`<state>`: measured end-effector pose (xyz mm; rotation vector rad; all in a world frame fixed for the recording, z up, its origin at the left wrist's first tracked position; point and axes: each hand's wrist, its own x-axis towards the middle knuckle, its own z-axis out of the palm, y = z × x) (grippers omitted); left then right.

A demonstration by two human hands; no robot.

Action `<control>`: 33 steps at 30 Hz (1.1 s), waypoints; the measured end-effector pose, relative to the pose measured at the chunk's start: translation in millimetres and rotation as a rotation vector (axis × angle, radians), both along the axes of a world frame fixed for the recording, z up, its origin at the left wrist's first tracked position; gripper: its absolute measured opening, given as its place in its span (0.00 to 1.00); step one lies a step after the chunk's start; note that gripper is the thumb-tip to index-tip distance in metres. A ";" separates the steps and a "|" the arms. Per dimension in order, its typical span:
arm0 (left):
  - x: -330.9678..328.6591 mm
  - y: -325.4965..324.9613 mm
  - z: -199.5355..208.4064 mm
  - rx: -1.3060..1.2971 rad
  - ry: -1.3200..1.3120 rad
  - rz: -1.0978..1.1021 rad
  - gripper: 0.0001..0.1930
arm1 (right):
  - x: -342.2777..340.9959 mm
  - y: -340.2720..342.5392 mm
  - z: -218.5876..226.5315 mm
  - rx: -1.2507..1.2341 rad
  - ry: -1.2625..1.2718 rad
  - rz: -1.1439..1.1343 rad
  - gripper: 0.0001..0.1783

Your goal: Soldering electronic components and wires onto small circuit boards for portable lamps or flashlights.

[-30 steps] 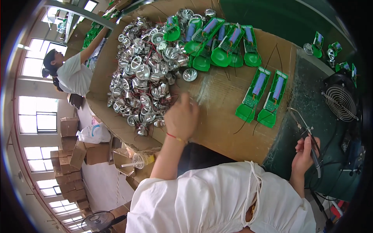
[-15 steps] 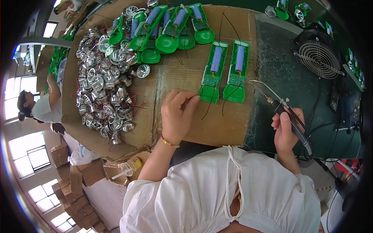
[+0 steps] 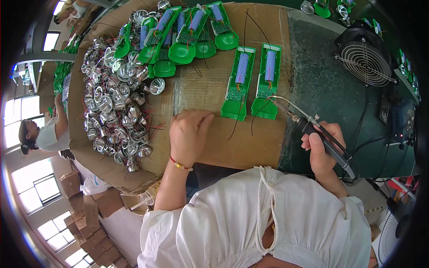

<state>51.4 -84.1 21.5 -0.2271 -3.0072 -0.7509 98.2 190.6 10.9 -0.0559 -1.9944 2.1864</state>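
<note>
My right hand (image 3: 324,149) grips a soldering iron (image 3: 324,142) with a thin bent metal tube (image 3: 295,106) fixed along it. The tube's end reaches the circuit board of the right green housing (image 3: 265,107), which holds a purple battery cell (image 3: 270,65). Just left lies another green housing (image 3: 233,108) with its own purple cell (image 3: 241,69); dark wires trail from both. My left hand (image 3: 190,136) is closed above the cardboard, left of this housing's lower end and apart from it. Its thumb and fingers are pressed together; what they hold, if anything, is hidden.
Silver reflectors (image 3: 120,94) with red wires pile up at left on the cardboard (image 3: 201,91). Several green housings with cells (image 3: 182,52) overlap at the back. At right stand a black fan (image 3: 366,62) and a blue box (image 3: 403,125). Another person (image 3: 49,131) sits far left.
My left hand has drawn away left from the left housing. The soldering iron has moved left, bringing the tube's end over the right housing's board. The whole view has shifted slightly.
</note>
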 end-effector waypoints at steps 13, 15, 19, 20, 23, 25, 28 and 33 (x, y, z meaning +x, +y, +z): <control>-5.1 22.5 -18.9 0.344 0.146 0.069 0.04 | -23.3 -37.9 -6.7 0.097 -0.082 0.111 0.09; -5.3 23.4 -18.9 0.426 0.087 0.145 0.04 | -25.2 -41.9 -7.3 0.084 -0.090 0.112 0.09; -6.2 23.3 -20.8 0.408 0.108 0.151 0.04 | -27.6 -46.3 -5.5 0.041 -0.157 0.077 0.10; -6.9 23.9 -20.0 0.418 0.100 0.164 0.04 | -28.2 -47.1 -4.9 0.033 -0.159 0.071 0.10; -7.4 22.8 -22.2 0.420 0.084 0.166 0.04 | -29.6 -48.5 -6.6 0.025 -0.174 0.068 0.09; -6.6 23.0 -24.0 0.412 0.076 0.157 0.04 | -29.8 -48.9 -8.1 0.020 -0.173 0.070 0.09; -5.2 24.0 -25.0 0.420 0.080 0.153 0.04 | -28.9 -48.9 -10.9 0.049 -0.146 0.078 0.08; -5.4 23.8 -26.3 0.420 0.080 0.170 0.04 | -28.6 -49.9 -9.3 0.059 -0.169 0.066 0.08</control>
